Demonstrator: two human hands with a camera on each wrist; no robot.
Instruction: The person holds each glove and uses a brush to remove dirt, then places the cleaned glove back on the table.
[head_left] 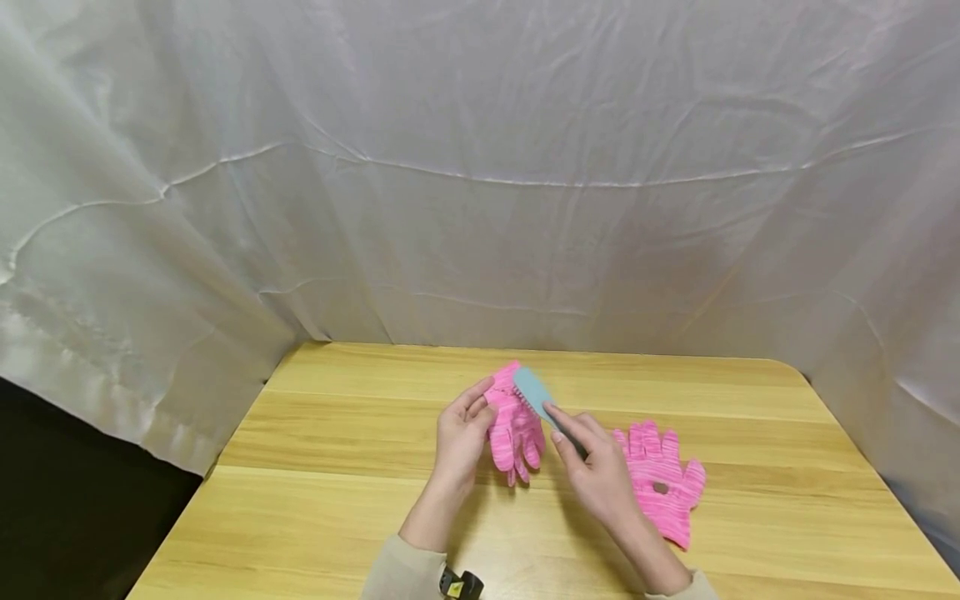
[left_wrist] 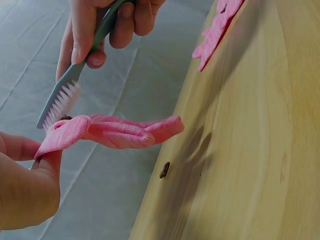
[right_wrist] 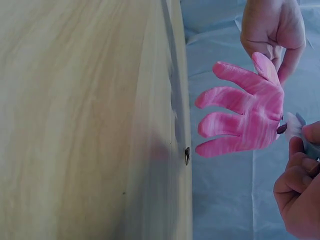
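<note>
L hand pinches pink glove by its edge above counter, prob to steady it vs brush, R hand curled round brush handle, bristles at a dark bit on it; 2nd glove flat on counter nearby.

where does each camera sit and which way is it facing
Head: on the person's head, looking forward and down at the table; the left hand, right hand, forearms and sleeves show.
Left wrist: on that wrist, looking at the held pink glove and brush; both hands show.
Right wrist: on that wrist, looking at the held pink glove from another side; both hands show.
Shared: both wrist views show the brush's bristles and a small dark bit on the table.
</note>
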